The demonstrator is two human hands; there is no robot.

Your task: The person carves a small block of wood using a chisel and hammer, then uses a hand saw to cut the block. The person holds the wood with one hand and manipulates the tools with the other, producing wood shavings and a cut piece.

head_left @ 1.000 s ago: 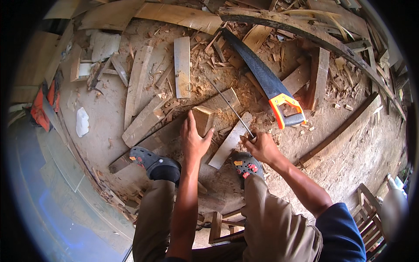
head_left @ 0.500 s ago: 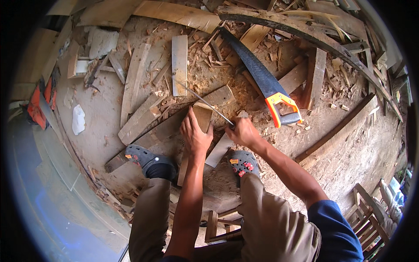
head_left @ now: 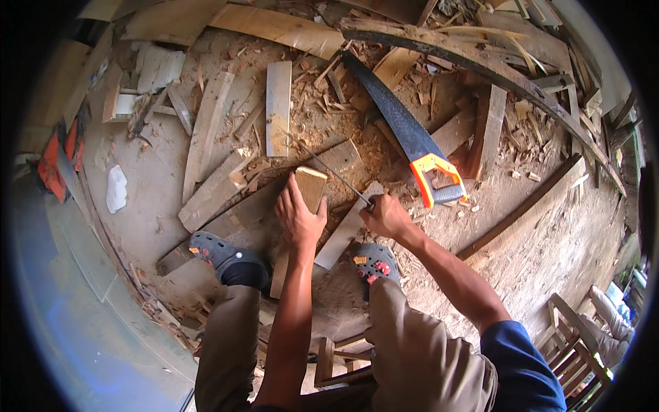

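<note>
My left hand [head_left: 300, 218] is closed around a wooden block [head_left: 312, 187], fingers on its left side and thumb on its right. The block's pale end points away from me. My right hand [head_left: 386, 217] grips the dark handle of a long thin metal rod [head_left: 332, 170]. The rod slants up and left, passing just beyond the block's far end; I cannot tell whether they touch. Under the rod and block lie a dark wooden plank [head_left: 254, 207] and a paler board [head_left: 340, 237] beside my right shoe.
A handsaw [head_left: 398, 113] with an orange handle lies beyond my right hand. Several planks, including an upright-lying board [head_left: 278, 103], and wood chips cover the dirt floor. A long curved beam [head_left: 480, 65] crosses the far right. A wooden stool frame [head_left: 326, 362] is between my legs.
The block has turned and shifted slightly away from the rod, showing more of its broad face. My right hand and the rod have moved slightly right and nearer. The view has shifted a little.
</note>
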